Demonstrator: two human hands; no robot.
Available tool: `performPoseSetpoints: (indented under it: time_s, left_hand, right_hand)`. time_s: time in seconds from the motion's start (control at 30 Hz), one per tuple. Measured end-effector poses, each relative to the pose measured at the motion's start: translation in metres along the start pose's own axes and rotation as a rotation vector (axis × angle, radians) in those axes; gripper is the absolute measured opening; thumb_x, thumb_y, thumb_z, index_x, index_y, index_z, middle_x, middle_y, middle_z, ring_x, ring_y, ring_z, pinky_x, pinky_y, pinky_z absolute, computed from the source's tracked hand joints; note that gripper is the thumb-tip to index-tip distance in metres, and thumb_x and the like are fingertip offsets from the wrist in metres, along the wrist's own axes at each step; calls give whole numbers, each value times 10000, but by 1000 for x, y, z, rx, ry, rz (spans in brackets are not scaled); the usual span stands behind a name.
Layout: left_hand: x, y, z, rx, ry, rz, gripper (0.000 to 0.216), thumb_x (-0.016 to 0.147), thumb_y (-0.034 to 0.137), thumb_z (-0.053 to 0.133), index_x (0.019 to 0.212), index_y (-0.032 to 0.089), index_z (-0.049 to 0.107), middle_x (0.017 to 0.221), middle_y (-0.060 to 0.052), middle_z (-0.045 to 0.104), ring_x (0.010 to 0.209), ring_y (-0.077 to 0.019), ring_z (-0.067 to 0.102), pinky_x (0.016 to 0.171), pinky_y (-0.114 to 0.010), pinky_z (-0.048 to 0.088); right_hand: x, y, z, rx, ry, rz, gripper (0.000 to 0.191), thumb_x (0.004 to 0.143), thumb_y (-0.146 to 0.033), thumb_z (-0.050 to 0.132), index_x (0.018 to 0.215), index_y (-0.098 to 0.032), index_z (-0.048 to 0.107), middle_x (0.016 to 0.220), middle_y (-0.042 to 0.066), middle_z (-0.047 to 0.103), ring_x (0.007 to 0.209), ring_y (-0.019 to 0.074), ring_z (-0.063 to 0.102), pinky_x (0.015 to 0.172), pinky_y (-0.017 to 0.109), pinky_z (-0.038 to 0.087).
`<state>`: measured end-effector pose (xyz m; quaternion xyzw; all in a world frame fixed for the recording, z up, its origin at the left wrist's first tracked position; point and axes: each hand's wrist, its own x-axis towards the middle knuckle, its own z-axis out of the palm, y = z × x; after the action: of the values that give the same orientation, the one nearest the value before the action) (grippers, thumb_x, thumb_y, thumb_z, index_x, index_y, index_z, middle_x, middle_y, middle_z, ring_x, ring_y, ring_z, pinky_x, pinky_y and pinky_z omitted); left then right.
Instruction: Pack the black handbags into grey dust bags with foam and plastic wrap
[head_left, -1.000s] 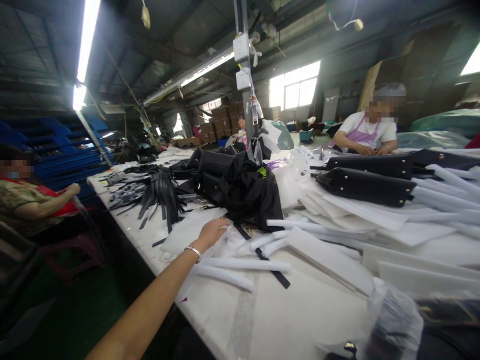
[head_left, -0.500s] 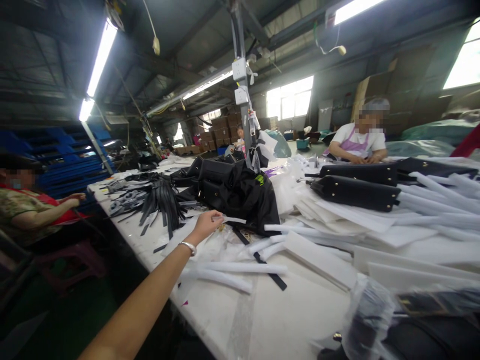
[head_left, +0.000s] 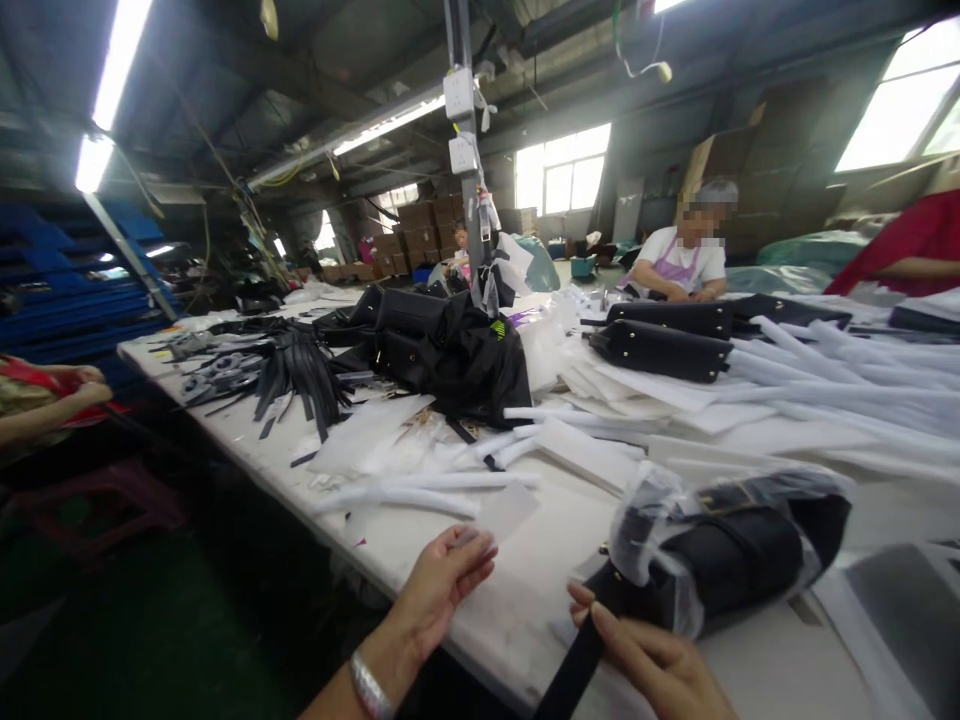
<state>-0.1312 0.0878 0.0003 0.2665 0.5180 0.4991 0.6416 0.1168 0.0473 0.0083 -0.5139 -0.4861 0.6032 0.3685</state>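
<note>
The bag [head_left: 739, 555], black, is lying on the worktop [head_left: 559, 545] at the near right, and clear plastic [head_left: 641, 530] is wrapping around part of it. At its left end a black strap [head_left: 574, 670] is running down past the near edge, and the right hand [head_left: 652, 650] is pinching this strap between thumb and fingers. The left hand [head_left: 450, 575] is hanging near the bag, apart from it, on its left side. This hand is pinching a small translucent sheet [head_left: 510, 512] between thumb and bent fingers, and a silver bracelet [head_left: 367, 688] is circling its wrist.

Just beyond the sheet, white rolls [head_left: 416, 496] are lying side by side. Farther away, a black heap [head_left: 487, 375] is occupying the middle, and dark strips [head_left: 300, 375] are lying in a bunch to the left of it. On the right side, long black bags [head_left: 664, 355] are resting among white sheets and more rolls.

Behind these bags, a person in a lilac apron [head_left: 671, 268] is sitting or standing, I cannot tell which, and is keeping both hands close together. At the far right, a red sleeve [head_left: 900, 235] is showing. At the left, another person's arm [head_left: 49, 412] is reaching forward above a stool [head_left: 112, 495]. Behind the heap, a pole [head_left: 457, 35] is carrying two white sockets [head_left: 459, 95]
</note>
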Motion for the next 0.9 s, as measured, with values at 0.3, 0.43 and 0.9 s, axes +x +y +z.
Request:
performPoseSetpoints:
  time_s: [0.3,0.43,0.9]
  left_hand:
    - [-67,-67,21,-128,-115,-174,441,658,374,905,926,160,629,928,-88,743,869,-223,716,785,-294,545]
    - [-74,-59,12,-38,-207,-174,433,671,406,884,929,166,633,898,-65,745,828,-206,701,734,-266,498]
    - [-32,-17,47,381,-389,163,284,759,408,778,869,147,772,888,-78,771,871,-241,697,779,-290,502]
  right_hand:
    - [-9,3,14,143,146,11,474,755,-590,749,1019,-199,797,1101,107,758,1200,349,615,1147,483,336]
    - [-8,3,15,126,169,21,467,776,-562,746,1038,-178,789,1062,105,771,1174,342,632,1136,481,358]
    - [-11,-3,11,83,106,14,469,778,-603,726,979,-188,813,967,94,779,1058,316,663,1021,423,455]
